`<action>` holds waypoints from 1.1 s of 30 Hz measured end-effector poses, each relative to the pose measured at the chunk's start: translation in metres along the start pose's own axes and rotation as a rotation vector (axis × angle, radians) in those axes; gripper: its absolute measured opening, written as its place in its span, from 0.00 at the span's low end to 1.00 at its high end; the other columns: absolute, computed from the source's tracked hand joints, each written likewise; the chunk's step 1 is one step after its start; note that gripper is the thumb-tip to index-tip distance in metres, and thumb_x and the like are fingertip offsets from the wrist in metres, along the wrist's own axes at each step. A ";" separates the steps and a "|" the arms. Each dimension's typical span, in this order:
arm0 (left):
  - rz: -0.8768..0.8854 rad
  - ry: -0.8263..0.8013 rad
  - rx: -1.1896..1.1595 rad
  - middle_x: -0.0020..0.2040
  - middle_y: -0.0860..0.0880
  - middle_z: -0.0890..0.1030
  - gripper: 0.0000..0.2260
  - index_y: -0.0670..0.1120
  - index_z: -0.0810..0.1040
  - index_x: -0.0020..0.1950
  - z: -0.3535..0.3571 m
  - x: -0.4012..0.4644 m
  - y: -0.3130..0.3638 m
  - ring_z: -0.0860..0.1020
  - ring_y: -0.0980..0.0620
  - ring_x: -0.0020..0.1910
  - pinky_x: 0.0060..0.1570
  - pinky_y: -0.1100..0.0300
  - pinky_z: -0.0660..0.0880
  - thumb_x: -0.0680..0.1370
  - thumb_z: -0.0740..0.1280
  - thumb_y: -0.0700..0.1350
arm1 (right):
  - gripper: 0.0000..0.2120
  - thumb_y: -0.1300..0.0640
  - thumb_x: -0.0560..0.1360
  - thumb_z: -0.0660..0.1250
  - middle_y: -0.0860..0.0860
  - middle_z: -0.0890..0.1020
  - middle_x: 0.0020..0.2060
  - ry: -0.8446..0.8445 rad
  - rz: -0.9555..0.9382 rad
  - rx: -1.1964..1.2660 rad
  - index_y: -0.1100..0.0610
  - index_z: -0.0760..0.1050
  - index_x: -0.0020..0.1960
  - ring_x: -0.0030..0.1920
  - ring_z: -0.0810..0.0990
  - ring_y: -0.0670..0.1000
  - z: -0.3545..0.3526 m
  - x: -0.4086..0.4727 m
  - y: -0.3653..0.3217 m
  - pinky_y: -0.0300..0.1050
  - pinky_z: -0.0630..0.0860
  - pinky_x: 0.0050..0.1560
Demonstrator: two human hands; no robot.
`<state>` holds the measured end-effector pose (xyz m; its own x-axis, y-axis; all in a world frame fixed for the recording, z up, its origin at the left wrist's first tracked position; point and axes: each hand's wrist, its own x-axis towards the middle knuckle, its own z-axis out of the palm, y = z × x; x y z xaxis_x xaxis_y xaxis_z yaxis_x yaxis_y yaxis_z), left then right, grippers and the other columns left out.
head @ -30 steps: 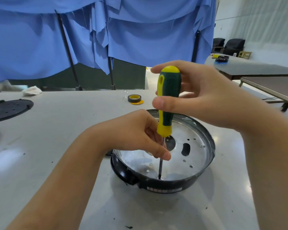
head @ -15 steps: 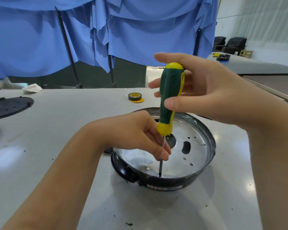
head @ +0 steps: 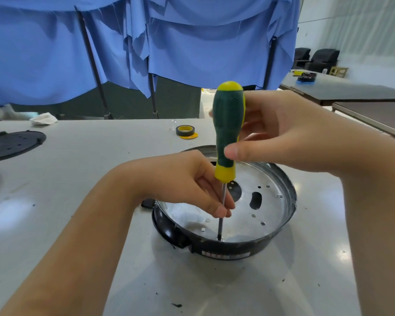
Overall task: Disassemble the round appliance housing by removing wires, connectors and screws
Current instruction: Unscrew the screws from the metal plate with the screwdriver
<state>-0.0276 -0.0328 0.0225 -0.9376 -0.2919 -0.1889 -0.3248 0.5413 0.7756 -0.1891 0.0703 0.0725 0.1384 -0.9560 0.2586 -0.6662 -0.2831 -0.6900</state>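
A black perforated lid lay at the far left of the surface, well apart from the work. The left hand pinched the shaft of the screwdriver, steadying it. The tip stood at the near inner wall of the round appliance housing, presumably on a screw, though none was clearly visible. The right hand wrapped its thumb and fingers around the green-and-yellow handle. Keeping the shaft upright and pressing down while turning would likely prevent slipping.
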 end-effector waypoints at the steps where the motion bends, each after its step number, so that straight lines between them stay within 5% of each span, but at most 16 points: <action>1: -0.001 0.002 -0.001 0.46 0.54 0.86 0.06 0.49 0.85 0.49 0.000 0.000 -0.001 0.84 0.56 0.48 0.52 0.68 0.76 0.72 0.74 0.42 | 0.21 0.59 0.67 0.71 0.49 0.84 0.48 -0.011 -0.003 0.040 0.54 0.76 0.59 0.50 0.83 0.49 -0.001 -0.001 0.000 0.51 0.80 0.53; 5: 0.014 0.055 0.041 0.42 0.56 0.86 0.04 0.51 0.85 0.43 0.003 0.002 0.001 0.84 0.57 0.44 0.50 0.69 0.77 0.70 0.76 0.44 | 0.27 0.59 0.67 0.73 0.48 0.84 0.49 -0.067 -0.015 0.080 0.53 0.71 0.64 0.52 0.83 0.47 0.000 -0.001 0.001 0.43 0.79 0.55; 10: 0.036 0.112 0.102 0.41 0.52 0.86 0.22 0.41 0.80 0.59 0.006 0.003 0.006 0.84 0.54 0.42 0.51 0.60 0.79 0.67 0.78 0.45 | 0.27 0.45 0.61 0.75 0.47 0.84 0.43 0.023 0.011 0.025 0.55 0.76 0.56 0.44 0.84 0.45 0.003 0.002 0.001 0.33 0.79 0.46; 13: 0.027 0.131 0.102 0.39 0.51 0.85 0.16 0.45 0.82 0.52 0.007 0.004 0.007 0.84 0.53 0.41 0.49 0.61 0.80 0.66 0.78 0.46 | 0.26 0.45 0.59 0.75 0.40 0.84 0.40 0.052 0.002 0.010 0.54 0.78 0.54 0.40 0.83 0.39 0.004 0.003 0.002 0.28 0.75 0.38; 16: 0.028 0.104 0.079 0.40 0.54 0.86 0.05 0.53 0.83 0.39 0.005 0.003 0.006 0.84 0.56 0.42 0.47 0.68 0.78 0.68 0.78 0.46 | 0.25 0.49 0.60 0.77 0.45 0.85 0.42 0.059 -0.005 0.033 0.54 0.77 0.55 0.41 0.84 0.44 0.001 0.002 0.005 0.34 0.79 0.42; 19: 0.028 0.042 0.003 0.45 0.54 0.86 0.06 0.53 0.85 0.44 0.002 0.000 0.005 0.84 0.56 0.47 0.52 0.67 0.77 0.71 0.76 0.43 | 0.27 0.58 0.66 0.78 0.50 0.85 0.46 0.002 -0.022 0.079 0.56 0.73 0.62 0.48 0.84 0.52 -0.002 0.000 0.005 0.48 0.81 0.51; 23: 0.025 0.025 -0.016 0.44 0.54 0.86 0.05 0.49 0.85 0.47 -0.001 -0.001 0.003 0.84 0.53 0.47 0.54 0.66 0.77 0.72 0.74 0.43 | 0.33 0.61 0.67 0.74 0.49 0.84 0.51 -0.089 -0.003 0.202 0.51 0.66 0.69 0.53 0.83 0.52 -0.004 -0.001 0.008 0.47 0.81 0.53; 28: 0.038 0.104 0.026 0.41 0.52 0.86 0.03 0.53 0.85 0.37 0.001 0.000 0.003 0.84 0.54 0.44 0.49 0.69 0.76 0.70 0.76 0.45 | 0.27 0.43 0.61 0.78 0.49 0.83 0.48 -0.057 0.049 -0.007 0.47 0.76 0.58 0.45 0.84 0.48 0.001 0.003 0.008 0.49 0.82 0.50; 33: 0.034 0.146 0.052 0.38 0.50 0.85 0.05 0.50 0.84 0.37 0.003 0.003 0.005 0.84 0.54 0.40 0.44 0.69 0.77 0.67 0.78 0.49 | 0.24 0.43 0.60 0.75 0.46 0.84 0.45 0.001 0.022 0.018 0.50 0.79 0.53 0.42 0.84 0.47 0.003 0.005 0.009 0.35 0.79 0.45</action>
<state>-0.0320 -0.0283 0.0239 -0.9214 -0.3821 -0.0707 -0.3026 0.5914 0.7474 -0.1922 0.0626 0.0656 0.1227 -0.9620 0.2441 -0.6556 -0.2632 -0.7077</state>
